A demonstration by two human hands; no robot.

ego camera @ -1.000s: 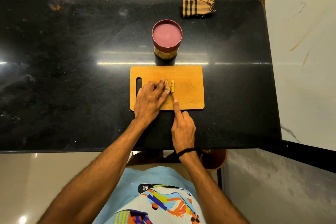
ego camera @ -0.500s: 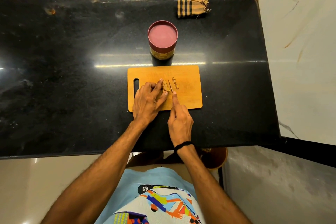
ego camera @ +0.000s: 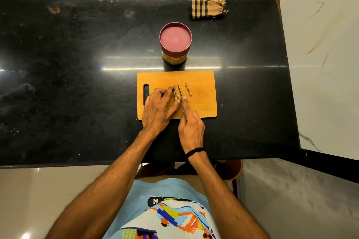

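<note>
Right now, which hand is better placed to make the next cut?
Right. The right hand grips the knife, its blade against the root; the left hand only pins that root on the board.

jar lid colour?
The jar lid is maroon, pinkish on top; it shows best in the head view.

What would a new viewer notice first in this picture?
The orange wooden cutting board stands out at the middle of the black countertop, where the left hand holds a brownish root piece and the right hand grips a knife beside it. Just behind the board stands a red-lidded jar.
</note>
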